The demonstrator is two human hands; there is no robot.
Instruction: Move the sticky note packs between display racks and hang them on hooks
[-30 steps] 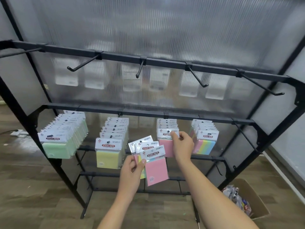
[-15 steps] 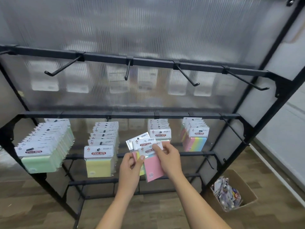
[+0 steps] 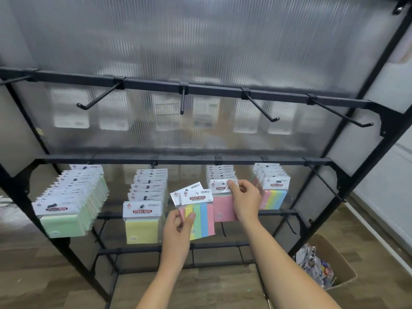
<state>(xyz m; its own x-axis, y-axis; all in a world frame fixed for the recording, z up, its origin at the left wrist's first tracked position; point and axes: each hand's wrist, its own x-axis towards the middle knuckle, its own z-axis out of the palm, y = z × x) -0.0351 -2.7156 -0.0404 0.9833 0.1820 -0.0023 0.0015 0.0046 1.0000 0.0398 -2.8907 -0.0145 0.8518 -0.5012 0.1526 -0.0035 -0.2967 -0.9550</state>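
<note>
My left hand (image 3: 178, 233) pinches two sticky note packs fanned together; the front one is a striped multicolour pack (image 3: 199, 216). My right hand (image 3: 244, 200) grips a pink pack (image 3: 223, 207) by its white header card, holding it at the front of the pink row (image 3: 220, 172) on the middle bar's third hook. On the same bar hang a green row (image 3: 71, 204), a yellow row (image 3: 145, 208) and a striped row (image 3: 273, 190). The top bar's hooks (image 3: 182, 101) are bare.
The black display rack (image 3: 347, 181) stands before a ribbed translucent panel. More packs show blurred behind that panel. A cardboard box (image 3: 334, 262) of wrappers sits on the wooden floor at the lower right. Bare lower bars cross below my hands.
My right hand took the pink pack out of my left hand's bundle and carried it up right to the pink row's hook. The left hand now shows the striped pack in front.
</note>
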